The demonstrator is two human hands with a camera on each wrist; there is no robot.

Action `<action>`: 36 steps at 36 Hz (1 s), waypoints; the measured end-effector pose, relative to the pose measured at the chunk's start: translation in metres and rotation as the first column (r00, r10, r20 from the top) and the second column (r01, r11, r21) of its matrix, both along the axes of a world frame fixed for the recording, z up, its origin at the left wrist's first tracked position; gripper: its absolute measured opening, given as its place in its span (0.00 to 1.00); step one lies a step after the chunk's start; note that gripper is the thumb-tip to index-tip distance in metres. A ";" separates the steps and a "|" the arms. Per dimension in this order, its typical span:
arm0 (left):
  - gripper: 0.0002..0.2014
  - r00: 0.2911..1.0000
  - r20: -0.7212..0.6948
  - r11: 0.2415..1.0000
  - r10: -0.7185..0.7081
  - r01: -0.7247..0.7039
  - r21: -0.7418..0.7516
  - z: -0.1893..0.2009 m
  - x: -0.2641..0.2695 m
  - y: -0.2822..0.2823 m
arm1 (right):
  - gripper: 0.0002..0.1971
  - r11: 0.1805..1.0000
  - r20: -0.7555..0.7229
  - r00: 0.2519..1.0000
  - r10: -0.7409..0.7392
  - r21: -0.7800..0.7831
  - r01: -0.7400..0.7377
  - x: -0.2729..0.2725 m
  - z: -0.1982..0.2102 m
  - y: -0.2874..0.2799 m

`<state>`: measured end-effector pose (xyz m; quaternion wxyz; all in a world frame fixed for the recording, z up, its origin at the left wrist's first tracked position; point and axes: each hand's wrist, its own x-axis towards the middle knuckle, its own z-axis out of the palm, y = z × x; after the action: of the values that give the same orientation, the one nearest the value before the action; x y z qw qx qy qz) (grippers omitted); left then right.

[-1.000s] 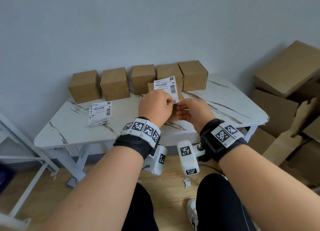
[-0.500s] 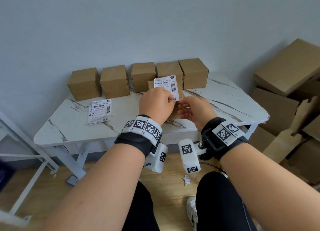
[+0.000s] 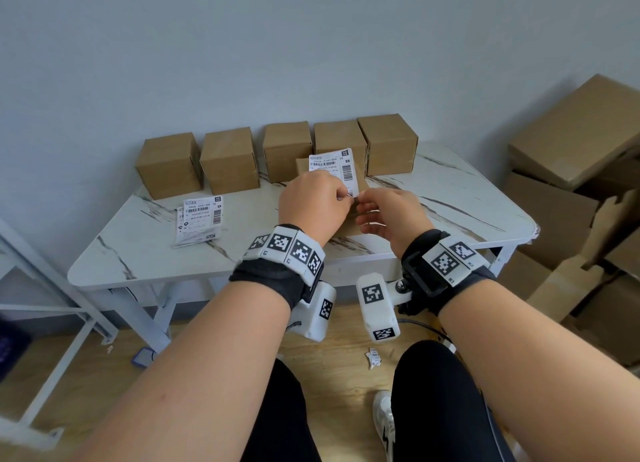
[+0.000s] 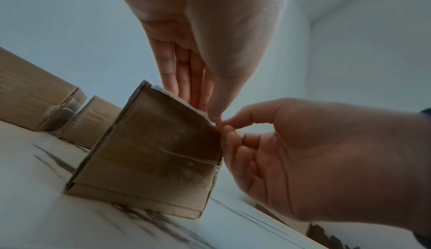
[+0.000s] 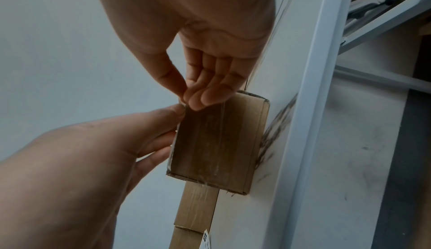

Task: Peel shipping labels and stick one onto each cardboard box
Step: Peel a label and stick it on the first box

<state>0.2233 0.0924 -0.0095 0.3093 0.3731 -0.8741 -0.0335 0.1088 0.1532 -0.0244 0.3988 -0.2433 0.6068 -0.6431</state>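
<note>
The left hand (image 3: 313, 203) holds a shipping label (image 3: 333, 169) over the near box (image 4: 149, 153), which stands on the desk (image 3: 145, 254) in front of a row of five boxes (image 3: 228, 158) along the wall. Its thumb and fingers pinch the label's lower right corner, so the left grip is closed on the label. The right hand (image 3: 393, 216) meets it at that same corner, thumb and forefinger pressed together on the edge; its grip looks closed on the label too, probably picking the backing away from the sticky sheet, though the layers are too small to tell apart. A stack of spare labels (image 3: 199, 221) lies on the desk to the left, well apart from the hands.

The main risk, as I judge it, is at that corner. If the fingers catch both layers together, nothing separates and the corner only curls or creases. If they pull too sharply, thin label paper may tear, or the freed sticky side may fold back and stick to itself or to a fingertip.

The label hangs just above the near box, seemingly touching its top edge in the left wrist view. Once the adhesive is bare, a stray touch there could tack it down crooked or hanging off the edge, and lifting it again would likely wrinkle it.

The box is light and unheld, so any tug passed through the label could slide or tip it on the smooth desk. A scrap of paper (image 3: 374, 357) already lies on the floor; the backing may well end up there too.
</note>
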 end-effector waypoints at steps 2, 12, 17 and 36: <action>0.12 1.000 0.002 1.000 -0.003 0.003 -0.002 0.000 0.000 0.000 | 0.06 1.000 -0.004 1.000 -0.001 0.002 0.001 0.000 0.000 -0.001; 0.13 1.000 0.020 1.000 -0.018 0.018 0.002 0.002 0.000 -0.003 | 0.09 0.999 -0.065 0.998 0.006 -0.033 -0.008 -0.001 -0.007 -0.002; 0.13 1.000 0.021 1.000 -0.015 0.014 0.013 0.001 0.000 -0.004 | 0.08 0.999 -0.099 0.995 0.016 -0.045 -0.021 -0.002 -0.008 -0.003; 0.12 0.999 -0.005 0.999 0.037 -0.037 0.014 -0.004 -0.005 -0.007 | 0.04 0.999 -0.163 0.987 0.008 -0.050 -0.017 -0.003 -0.013 -0.005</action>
<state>0.2186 0.0853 -0.0136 0.3093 0.3913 -0.8660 -0.0349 0.1056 0.1478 -0.0371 0.3456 -0.3089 0.6193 -0.6337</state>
